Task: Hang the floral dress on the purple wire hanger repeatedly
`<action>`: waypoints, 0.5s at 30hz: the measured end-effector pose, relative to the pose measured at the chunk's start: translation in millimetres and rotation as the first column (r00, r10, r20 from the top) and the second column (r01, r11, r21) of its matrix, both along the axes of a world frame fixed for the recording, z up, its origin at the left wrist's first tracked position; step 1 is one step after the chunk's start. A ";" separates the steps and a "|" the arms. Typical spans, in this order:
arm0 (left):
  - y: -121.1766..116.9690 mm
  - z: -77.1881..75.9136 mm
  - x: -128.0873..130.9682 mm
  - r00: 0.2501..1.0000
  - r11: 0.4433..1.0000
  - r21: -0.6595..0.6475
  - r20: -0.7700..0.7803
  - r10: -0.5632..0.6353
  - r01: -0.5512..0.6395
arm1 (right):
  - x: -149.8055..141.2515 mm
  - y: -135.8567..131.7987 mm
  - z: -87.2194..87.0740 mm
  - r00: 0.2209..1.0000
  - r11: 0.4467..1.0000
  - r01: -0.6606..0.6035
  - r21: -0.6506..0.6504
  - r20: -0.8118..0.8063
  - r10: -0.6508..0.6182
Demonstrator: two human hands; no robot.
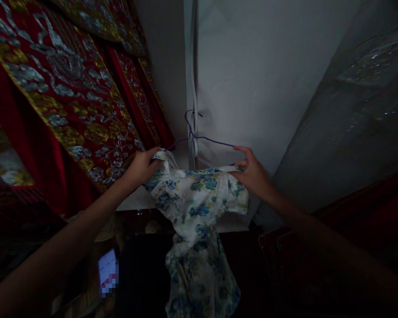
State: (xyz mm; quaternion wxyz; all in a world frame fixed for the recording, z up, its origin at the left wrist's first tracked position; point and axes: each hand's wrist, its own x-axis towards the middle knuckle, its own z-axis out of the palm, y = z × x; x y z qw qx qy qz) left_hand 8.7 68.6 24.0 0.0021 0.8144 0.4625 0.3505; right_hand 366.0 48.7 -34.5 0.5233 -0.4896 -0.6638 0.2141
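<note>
A white dress with blue and green flowers [202, 207] hangs down in front of me, its neckline stretched between my two hands. My left hand [145, 165] is closed on the dress's left shoulder, beside one end of a thin purple hanger [210, 139]. At the other shoulder, my right hand [250, 172] pinches the fabric, with thumb and finger also at the hanger's right end. The hanger's hook rests at a dark peg by the white cable on the wall. How far the hanger's left arm reaches inside the dress is hidden.
Red cloth with gold and silver embroidery [66, 79] hangs at the left. A white wall [252, 79] stands ahead, with clear plastic sheeting [358, 101] at the right. Low on the left lies a lit phone [108, 269]. The lower area is very dark.
</note>
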 end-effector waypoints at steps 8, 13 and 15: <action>3.2 -6.3 4.2 0.994 0.996 -0.073 0.099 -0.049 0.056 | 51.2 44.8 20.2 0.989 0.979 0.147 -0.142 0.005 -0.147; 4.5 -2.9 -11.3 0.998 1.000 -0.029 0.070 -0.003 0.005 | 55.1 37.1 35.2 1.000 0.967 0.009 -0.256 0.011 -0.007; 3.9 -1.1 -14.9 0.985 0.994 -0.089 0.169 -0.046 0.062 | 66.0 27.5 48.0 0.988 0.903 -0.153 -0.401 -0.034 0.152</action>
